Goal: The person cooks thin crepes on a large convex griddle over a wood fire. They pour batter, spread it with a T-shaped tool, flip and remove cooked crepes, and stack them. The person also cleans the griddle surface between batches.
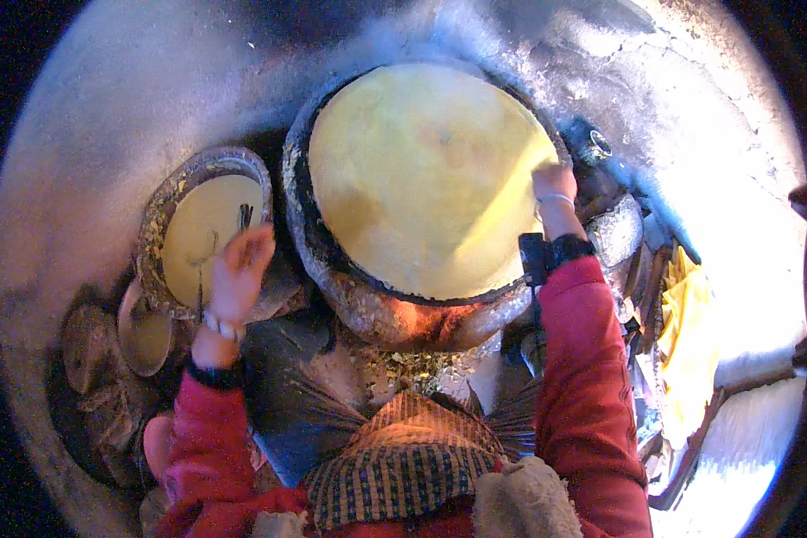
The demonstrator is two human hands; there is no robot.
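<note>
A wide round griddle on a clay stove, covered by a thin pale yellow layer of batter [424,175], lies before me. My right hand [554,181] is at the right edge of the griddle, its fingers curled down; whether it holds anything is hidden. My left hand [243,269], blurred, is raised beside the near right rim of a bowl [151,235] with crusted sides. It seems to hold nothing. Pale yellow batter [202,242] fills much of that bowl, and a thin handle or stick rests in it. Orange firelight glows on the stove's near wall [376,316].
A shallow dish [144,329] leans below the bowl at left. Dry leaf scraps [424,370] lie under the stove front. On the right are a yellow cloth or plastic [682,343], a crumpled clear bag [617,232] and a small cup-like item [600,143].
</note>
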